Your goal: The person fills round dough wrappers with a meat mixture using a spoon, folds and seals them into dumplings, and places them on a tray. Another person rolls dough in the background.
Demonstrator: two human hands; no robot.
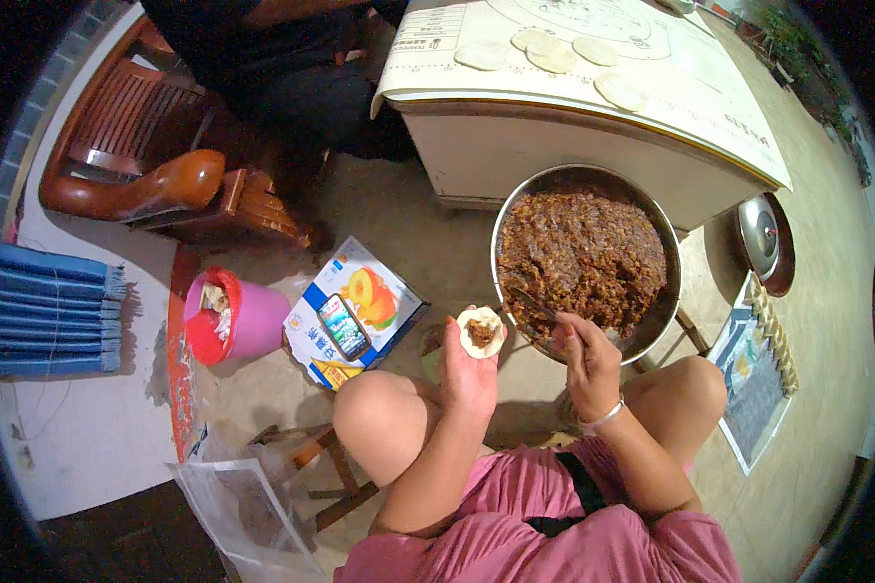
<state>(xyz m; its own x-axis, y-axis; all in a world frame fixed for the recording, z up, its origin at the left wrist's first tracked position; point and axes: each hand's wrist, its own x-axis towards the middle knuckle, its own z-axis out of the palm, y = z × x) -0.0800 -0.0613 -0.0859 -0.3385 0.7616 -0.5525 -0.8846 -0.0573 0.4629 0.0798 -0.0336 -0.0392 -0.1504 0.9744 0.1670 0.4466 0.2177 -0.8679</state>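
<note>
On the palm of my left hand [471, 375] lies a round dough wrapper [480, 332] with a small heap of brown filling [481, 333] at its middle. My right hand [590, 357] grips a metal spoon [531, 300], whose bowl end rests at the near left side of the minced filling [583, 251]. That filling fills much of a wide steel basin [675, 248] in front of me. Several flat dough wrappers [550, 55] lie on the printed mat [437, 80] beyond the basin. To the right, a row of folded dumplings [773, 335] sits along a sheet on the floor.
A fruit carton [401, 291] with a lit phone [343, 328] on it stands left of my knees. Further left are a pink bucket [259, 321] with a red liner and a carved wooden chair [182, 182]. Another person [299, 80] in dark clothes sits beyond. A metal lid [758, 233] lies at right.
</note>
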